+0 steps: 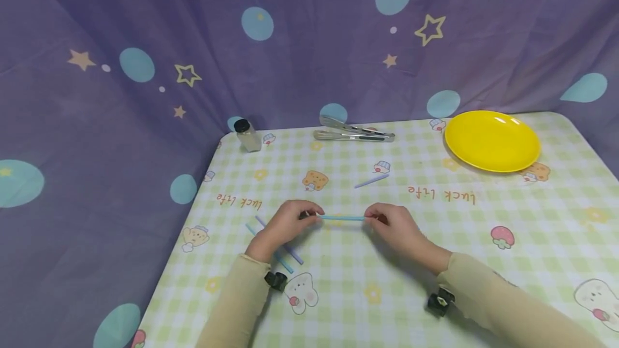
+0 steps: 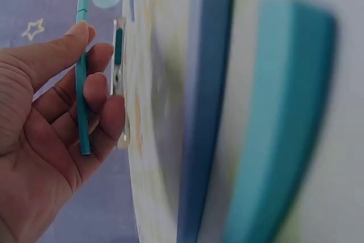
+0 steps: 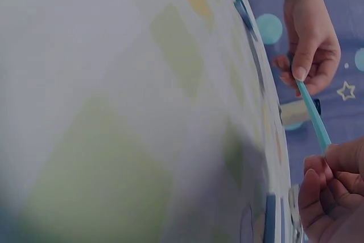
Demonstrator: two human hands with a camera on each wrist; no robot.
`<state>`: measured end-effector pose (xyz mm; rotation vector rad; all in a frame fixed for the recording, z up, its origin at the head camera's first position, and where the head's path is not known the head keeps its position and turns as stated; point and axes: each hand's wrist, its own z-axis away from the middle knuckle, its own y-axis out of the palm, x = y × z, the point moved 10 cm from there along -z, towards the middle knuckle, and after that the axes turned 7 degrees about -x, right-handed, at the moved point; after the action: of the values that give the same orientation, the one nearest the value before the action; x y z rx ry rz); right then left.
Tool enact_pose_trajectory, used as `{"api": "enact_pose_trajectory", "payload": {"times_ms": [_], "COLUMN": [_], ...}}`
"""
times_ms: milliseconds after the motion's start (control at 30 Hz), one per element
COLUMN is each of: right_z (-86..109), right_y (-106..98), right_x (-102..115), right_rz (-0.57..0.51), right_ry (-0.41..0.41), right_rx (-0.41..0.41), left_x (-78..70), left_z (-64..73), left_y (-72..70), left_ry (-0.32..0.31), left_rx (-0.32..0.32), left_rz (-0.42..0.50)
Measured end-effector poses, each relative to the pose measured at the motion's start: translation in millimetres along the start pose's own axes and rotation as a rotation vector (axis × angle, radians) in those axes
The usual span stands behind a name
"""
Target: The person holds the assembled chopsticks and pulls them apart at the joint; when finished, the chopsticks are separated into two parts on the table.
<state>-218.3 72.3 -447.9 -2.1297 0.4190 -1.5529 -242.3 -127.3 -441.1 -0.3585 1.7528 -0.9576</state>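
Observation:
Between both hands, a thin turquoise stick (image 1: 342, 218) is held level above the table, one end in each hand. My left hand (image 1: 289, 222) pinches its left end with thumb and fingertips; in the left wrist view the stick's tail (image 2: 83, 123) runs down past the palm, and a fine line crosses it above the thumb. My right hand (image 1: 397, 228) pinches the right end between thumb and fingers, hiding that tip. Below the left wrist lie a purple stick (image 1: 294, 254) and another turquoise stick (image 1: 285, 263), side by side.
Beyond the hands lies one more purple stick (image 1: 371, 181). Metal tongs (image 1: 355, 136) rest at the back, a black-capped shaker jar (image 1: 249, 137) stands back left, and a yellow plate (image 1: 492, 144) sits back right. A purple patterned curtain (image 1: 300, 58) hangs behind the checked tablecloth (image 1: 527, 214).

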Motion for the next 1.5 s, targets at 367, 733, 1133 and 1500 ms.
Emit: {"api": "enact_pose_trajectory", "payload": {"times_ms": [367, 733, 1133, 1500], "right_z": [8.1, 19.2, 16.8, 13.8], "right_y": [-38.4, -67.4, -59.6, -50.9], "right_x": [-23.9, -33.0, 0.7, 7.9], "right_rz": [0.030, 0.088, 0.236, 0.196], "right_ry": [0.063, 0.040, -0.260, -0.312], "right_rx": [-0.014, -0.073, -0.087, 0.014], "left_x": [-27.7, -49.2, -76.6, -87.2], "left_z": [-15.4, -26.2, -36.1, -37.3], "left_y": [34.8, 54.5, 73.0, 79.9], "left_ry": [0.037, 0.054, 0.129, 0.159], "left_rx": [0.069, 0.051, 0.023, 0.027], "left_rz": [0.157, 0.198, 0.156, 0.123]}}
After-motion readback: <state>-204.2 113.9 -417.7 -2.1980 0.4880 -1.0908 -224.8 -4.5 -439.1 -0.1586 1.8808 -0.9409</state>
